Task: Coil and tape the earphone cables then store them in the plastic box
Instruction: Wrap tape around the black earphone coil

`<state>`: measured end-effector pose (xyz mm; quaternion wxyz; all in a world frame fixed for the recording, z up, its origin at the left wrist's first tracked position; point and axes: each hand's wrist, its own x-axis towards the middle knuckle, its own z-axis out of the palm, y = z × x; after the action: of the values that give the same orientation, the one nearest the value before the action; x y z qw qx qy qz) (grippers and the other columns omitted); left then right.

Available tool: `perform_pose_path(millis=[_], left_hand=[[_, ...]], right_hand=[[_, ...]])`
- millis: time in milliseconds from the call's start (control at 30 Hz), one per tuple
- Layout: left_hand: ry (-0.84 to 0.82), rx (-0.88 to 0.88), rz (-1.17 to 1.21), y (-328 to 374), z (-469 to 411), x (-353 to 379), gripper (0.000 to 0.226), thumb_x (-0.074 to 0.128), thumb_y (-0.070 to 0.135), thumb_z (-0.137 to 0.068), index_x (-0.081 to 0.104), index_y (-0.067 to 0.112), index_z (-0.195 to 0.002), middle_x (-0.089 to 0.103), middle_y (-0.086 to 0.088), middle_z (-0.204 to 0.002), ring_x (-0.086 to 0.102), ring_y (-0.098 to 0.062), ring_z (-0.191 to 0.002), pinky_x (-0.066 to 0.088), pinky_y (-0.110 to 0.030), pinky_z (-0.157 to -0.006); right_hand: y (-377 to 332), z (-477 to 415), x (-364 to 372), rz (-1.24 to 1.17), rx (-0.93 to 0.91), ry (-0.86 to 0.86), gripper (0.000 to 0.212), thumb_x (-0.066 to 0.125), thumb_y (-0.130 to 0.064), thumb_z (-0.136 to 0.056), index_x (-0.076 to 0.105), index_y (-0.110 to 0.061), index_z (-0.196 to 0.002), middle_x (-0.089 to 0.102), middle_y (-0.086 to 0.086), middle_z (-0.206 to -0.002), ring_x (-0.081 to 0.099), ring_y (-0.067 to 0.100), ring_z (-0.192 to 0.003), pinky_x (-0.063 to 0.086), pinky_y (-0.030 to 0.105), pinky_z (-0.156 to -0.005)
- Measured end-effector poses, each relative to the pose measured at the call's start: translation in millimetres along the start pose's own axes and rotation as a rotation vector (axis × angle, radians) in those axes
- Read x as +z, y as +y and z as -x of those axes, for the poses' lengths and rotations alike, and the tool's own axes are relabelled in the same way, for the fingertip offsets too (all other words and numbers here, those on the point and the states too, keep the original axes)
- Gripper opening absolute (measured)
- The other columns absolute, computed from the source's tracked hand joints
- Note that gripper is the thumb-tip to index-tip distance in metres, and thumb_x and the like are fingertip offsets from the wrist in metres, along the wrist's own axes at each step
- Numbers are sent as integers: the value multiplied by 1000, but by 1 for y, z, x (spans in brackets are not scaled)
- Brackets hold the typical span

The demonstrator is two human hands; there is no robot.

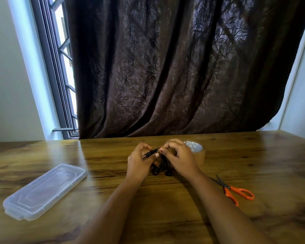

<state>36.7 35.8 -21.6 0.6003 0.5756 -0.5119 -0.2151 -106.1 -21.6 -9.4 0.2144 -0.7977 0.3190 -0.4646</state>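
Note:
A bundle of black earphone cable (159,165) hangs between both hands over the middle of the wooden table (165,199). My left hand (138,166) pinches the cable near its metal plug, which sticks out to the left. My right hand (180,156) grips the cable's upper loops with thumb and forefinger; the earbuds dangle at the bottom, near the tabletop. A roll of clear tape (196,152) stands just behind my right hand, partly hidden by it. The clear plastic box (44,191), lid on, lies flat at the left.
Orange-handled scissors (234,190) lie on the table to the right of my right forearm, blades pointing away. A dark patterned curtain (174,67) hangs behind the table's far edge, and a barred window (60,67) shows at the left.

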Motion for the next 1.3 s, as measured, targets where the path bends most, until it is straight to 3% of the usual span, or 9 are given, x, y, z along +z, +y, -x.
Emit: perform_pose_path(millis=[67, 167, 300, 433, 733, 833, 933, 1133, 1300], left_hand=[[-2, 16, -12, 0, 0, 1, 20, 71, 20, -83, 56, 26, -94, 72, -4, -83, 69, -16, -77, 59, -35, -68], [-10, 15, 5, 0, -1, 2, 19, 70, 21, -84, 56, 29, -93, 70, -5, -93, 68, -17, -86, 60, -35, -70], [-4, -16, 77, 2, 0, 2, 17, 70, 18, -85, 58, 27, -92, 68, -10, -100, 67, -23, -89, 58, -27, -61], [12, -8, 54, 3, 1, 2, 16, 71, 19, -84, 59, 28, -90, 68, -8, -98, 67, -24, -87, 55, -24, -58], [3, 2, 62, 8, 2, 4, 21, 74, 19, -81, 59, 29, -92, 69, -6, -96, 70, -18, -76, 60, -36, -63], [-25, 5, 85, 10, 4, 4, 21, 72, 18, -83, 58, 29, -94, 67, -7, -99, 69, -16, -72, 56, -26, -57], [-40, 16, 94, 11, 4, 3, 19, 70, 19, -84, 57, 29, -94, 66, -6, -101, 66, -17, -82, 51, -18, -57], [-88, 18, 152, 17, 7, 3, 16, 65, 12, -87, 56, 16, -100, 65, -5, -98, 65, -7, -76, 48, -13, -54], [-100, 45, 113, 18, 9, 4, 13, 64, 12, -89, 57, 18, -99, 64, -2, -93, 63, 0, -69, 46, -11, -53]], right_hand=[[-2, 1, -1, -13, 3, 10, 6, 67, -25, -87, 69, -22, -83, 64, -11, -93, 57, 0, -85, 46, 18, -70], [-7, 3, -3, -47, 17, 1, 9, 66, -21, -87, 66, -28, -82, 67, -12, -81, 60, -1, -72, 50, 20, -62], [-10, 4, -2, -101, 35, -2, 7, 63, -19, -90, 66, -23, -86, 70, -7, -77, 59, -4, -56, 42, 13, -49], [-7, 2, -2, -139, 75, -2, 7, 62, -18, -91, 68, -19, -89, 70, -5, -79, 59, -6, -59, 43, 11, -51], [4, 0, 1, -289, 193, -10, 5, 67, -16, -87, 70, -20, -85, 69, -1, -77, 61, 5, -69, 46, 16, -55], [3, 0, 2, -308, 213, -14, 4, 67, -17, -87, 70, -20, -86, 69, 2, -77, 61, 6, -67, 46, 16, -51], [2, 0, 3, -303, 209, -20, 6, 65, -19, -89, 69, -23, -85, 70, 5, -78, 61, 8, -66, 47, 20, -52], [2, 1, 4, -308, 207, -37, 6, 64, -20, -89, 70, -20, -88, 70, 3, -81, 59, 6, -66, 46, 20, -53], [1, 1, 4, -283, 194, -35, 12, 62, -19, -91, 69, -25, -84, 69, 7, -79, 56, 9, -58, 45, 24, -52]])
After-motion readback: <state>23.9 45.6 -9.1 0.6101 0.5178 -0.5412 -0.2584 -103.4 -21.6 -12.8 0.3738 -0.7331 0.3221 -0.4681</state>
